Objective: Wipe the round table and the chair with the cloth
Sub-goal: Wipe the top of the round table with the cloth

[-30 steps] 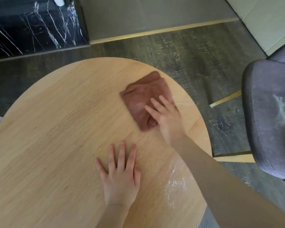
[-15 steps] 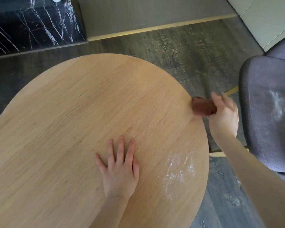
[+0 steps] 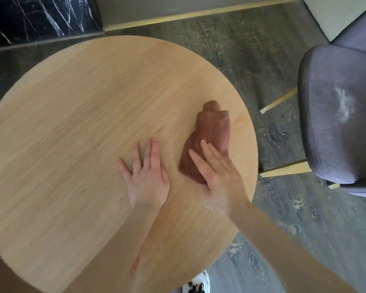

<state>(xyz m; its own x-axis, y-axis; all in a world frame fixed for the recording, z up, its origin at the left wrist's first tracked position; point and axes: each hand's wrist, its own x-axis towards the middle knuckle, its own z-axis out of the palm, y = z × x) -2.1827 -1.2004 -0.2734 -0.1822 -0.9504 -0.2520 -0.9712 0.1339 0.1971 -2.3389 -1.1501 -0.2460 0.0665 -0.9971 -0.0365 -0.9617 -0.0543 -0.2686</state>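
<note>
The round wooden table (image 3: 82,127) fills the left and middle of the view. A crumpled brown cloth (image 3: 209,134) lies on its right part, near the edge. My right hand (image 3: 218,178) presses flat on the cloth's near end, fingers stretched out. Just left of the cloth, my left hand (image 3: 147,176) rests flat on the bare wood with its fingers spread. A little white powder shows on the wood by my right wrist. The grey upholstered chair (image 3: 336,144) stands to the right of the table, with a white powdery smear (image 3: 344,104) on its seat.
Dark wood-patterned floor (image 3: 241,51) with brass strips runs between table and chair. A black marble panel (image 3: 40,15) stands at the back left, a pale wall at the back. White specks lie on the floor near the table's lower right. A shoe (image 3: 195,285) shows below the table edge.
My right hand brought the cloth back from the table's right edge onto the tabletop, over the spot where the white powder patch was. My left hand stayed flat on the table.
</note>
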